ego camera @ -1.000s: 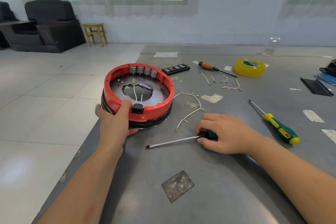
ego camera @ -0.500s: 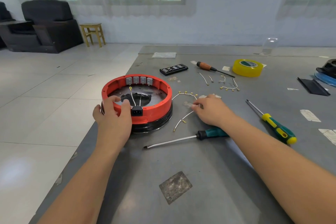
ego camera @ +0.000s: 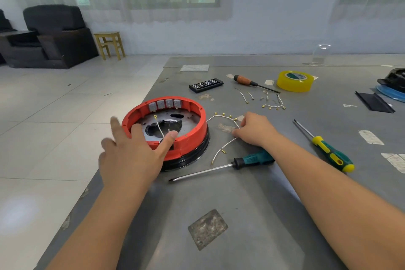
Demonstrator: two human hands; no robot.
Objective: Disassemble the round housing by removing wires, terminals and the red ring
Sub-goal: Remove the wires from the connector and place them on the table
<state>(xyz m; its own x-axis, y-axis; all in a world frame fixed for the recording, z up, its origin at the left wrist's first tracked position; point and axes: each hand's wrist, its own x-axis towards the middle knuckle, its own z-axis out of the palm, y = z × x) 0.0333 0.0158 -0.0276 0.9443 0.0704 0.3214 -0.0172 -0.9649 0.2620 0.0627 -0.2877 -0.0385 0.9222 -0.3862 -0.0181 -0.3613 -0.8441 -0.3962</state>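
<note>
Left hand (ego camera: 131, 155) first: I see it spread above the near-left side of the round housing (ego camera: 166, 133), fingers straight and apart, blurred, gripping nothing; whether the thumb (ego camera: 168, 141) touches the rim I cannot tell. Over on the other side, my right hand (ego camera: 255, 130) lies on the table (ego camera: 241, 215) just right of the housing, fingers curled down onto a loose white wire (ego camera: 225, 144) with small brass terminals; it seems to pinch it, though the fingertips are hidden under the knuckles.

From my seat, the housing sits close to the table's left edge. Its red ring (ego camera: 192, 138) is on top of a black base (ego camera: 192, 155). Four grey terminals (ego camera: 164, 104) line the ring's far inner wall, and white wires (ego camera: 160, 128) rise from the hole in the metal plate inside.

Just in front of the right hand lies a teal-handled screwdriver (ego camera: 252, 159), tip pointing left. A green-and-yellow screwdriver (ego camera: 331, 154) lies further right. Toward the far edge I see more removed wires (ego camera: 269, 103), an orange-handled screwdriver (ego camera: 245, 81), a black bit case (ego camera: 206, 85) and a yellow tape roll (ego camera: 294, 81).
</note>
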